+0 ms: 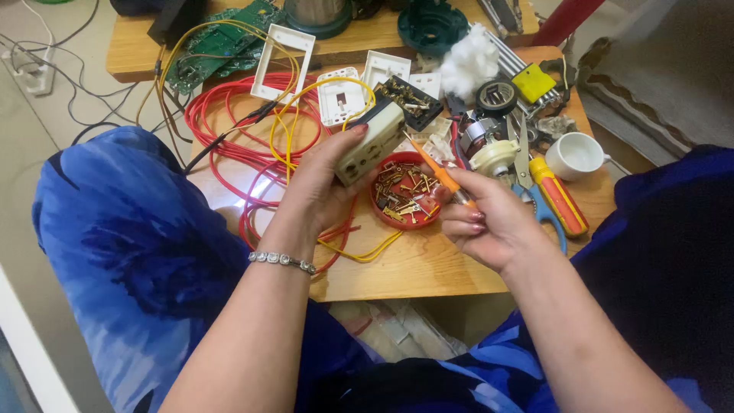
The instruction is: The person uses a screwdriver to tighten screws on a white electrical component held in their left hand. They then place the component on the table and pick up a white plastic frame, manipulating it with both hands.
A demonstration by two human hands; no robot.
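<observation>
My left hand (317, 187) grips cream socket block (371, 144), raised above table edge, yellow wire (287, 122) trailing from it. My right hand (489, 222) pinches thin orange screwdriver (430, 164), tip at block's side. Risk: tip slips off, jabs my left fingers. Red dish of small brass parts (403, 193) sits directly under tip; knock would scatter contents. Red cable (229, 130) loops beyond left hand; snag could tug block.
</observation>
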